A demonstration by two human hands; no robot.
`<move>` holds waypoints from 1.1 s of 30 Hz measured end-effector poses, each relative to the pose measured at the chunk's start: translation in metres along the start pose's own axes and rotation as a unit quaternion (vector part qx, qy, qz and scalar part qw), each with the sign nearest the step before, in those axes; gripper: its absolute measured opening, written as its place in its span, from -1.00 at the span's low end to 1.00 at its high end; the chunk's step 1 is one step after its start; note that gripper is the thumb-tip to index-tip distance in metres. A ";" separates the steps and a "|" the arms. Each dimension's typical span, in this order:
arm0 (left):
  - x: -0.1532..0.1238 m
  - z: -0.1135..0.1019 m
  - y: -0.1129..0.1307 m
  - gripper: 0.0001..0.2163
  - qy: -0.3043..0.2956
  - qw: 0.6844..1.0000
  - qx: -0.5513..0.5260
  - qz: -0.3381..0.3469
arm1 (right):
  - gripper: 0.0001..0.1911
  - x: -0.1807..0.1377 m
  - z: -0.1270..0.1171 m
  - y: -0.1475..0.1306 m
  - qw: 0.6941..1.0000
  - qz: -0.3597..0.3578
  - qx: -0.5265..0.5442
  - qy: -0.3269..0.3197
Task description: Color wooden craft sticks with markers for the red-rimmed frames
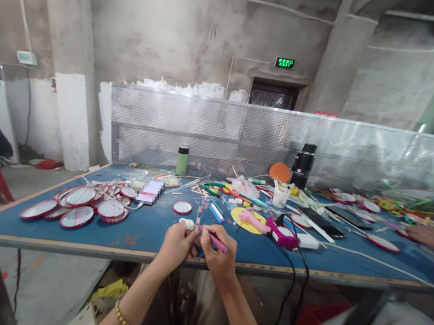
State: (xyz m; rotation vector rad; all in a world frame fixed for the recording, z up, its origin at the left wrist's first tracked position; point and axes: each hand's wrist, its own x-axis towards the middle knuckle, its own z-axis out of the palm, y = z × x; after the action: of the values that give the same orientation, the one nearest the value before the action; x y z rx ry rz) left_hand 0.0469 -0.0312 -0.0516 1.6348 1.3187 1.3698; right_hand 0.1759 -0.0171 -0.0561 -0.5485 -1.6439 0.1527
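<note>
At the front edge of the blue table, my left hand (177,242) is closed in a pinch, its fingertips close against my right hand. A white piece (189,224), perhaps a wrap on a finger, shows at its top. What the left fingers pinch is mostly hidden. A thin brownish stick (199,215) shows just beyond the fingertips; I cannot tell whether it is held. My right hand (221,252) is closed around a pink-purple pen (219,242), tip toward the left hand. One round red-rimmed disc (182,208) lies just beyond my hands, with blue-and-white markers (217,213) to its right.
Red-rimmed discs (80,197) are piled at left beside a phone (150,191). To the right lie a magenta device (284,233) with black cables, a yellow disc (239,216) and a dark phone (321,222). Another person's hand (427,235) rests at far right.
</note>
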 end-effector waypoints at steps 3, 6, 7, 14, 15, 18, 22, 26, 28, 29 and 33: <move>0.000 0.000 0.000 -0.62 0.000 1.000 0.002 0.004 | -0.87 0.001 0.000 0.000 1.000 0.005 0.002 -0.002; 0.000 0.000 0.000 -0.62 -0.001 1.000 0.004 0.008 | -0.86 0.001 0.000 -0.001 1.000 0.012 0.004 -0.004; 0.000 0.000 -0.001 -0.62 -0.001 1.000 0.005 0.008 | -0.85 0.001 0.000 -0.001 1.000 0.014 0.004 -0.007; 0.000 0.000 -0.001 -0.66 -0.004 1.000 -0.008 -0.003 | -0.88 0.000 -0.001 -0.001 1.000 0.008 0.003 0.012; 0.000 0.000 0.000 -0.67 -0.006 1.000 -0.012 -0.009 | -0.88 0.000 -0.001 -0.001 1.000 0.007 -0.002 0.021; 0.001 0.000 0.000 -0.67 -0.008 1.000 -0.017 -0.009 | -0.87 0.000 -0.002 -0.001 1.000 -0.004 -0.014 0.021; 0.001 0.000 -0.001 -0.68 -0.002 1.000 -0.006 -0.001 | -0.85 0.000 -0.002 -0.001 1.000 -0.009 -0.020 0.010; 0.000 -0.001 -0.001 -0.66 0.003 1.000 0.010 0.008 | -0.85 0.000 -0.001 -0.002 1.000 0.007 -0.001 0.001; 0.000 -0.001 0.000 -0.64 0.001 1.000 0.012 0.011 | -0.86 0.000 0.000 -0.003 1.000 0.010 0.007 0.001; -0.001 -0.001 0.000 -0.63 0.001 1.000 0.010 0.010 | -0.86 0.000 0.000 -0.003 1.000 0.010 0.009 0.000; 0.000 -0.001 -0.001 -0.63 0.001 1.000 0.009 0.012 | -0.85 0.000 0.000 -0.001 1.000 0.019 0.014 -0.007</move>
State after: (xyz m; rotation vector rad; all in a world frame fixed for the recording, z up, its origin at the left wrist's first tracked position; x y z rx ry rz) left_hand 0.0463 -0.0313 -0.0521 1.6667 1.3189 1.3777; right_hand 0.1753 -0.0176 -0.0561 -0.5594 -1.6435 0.2082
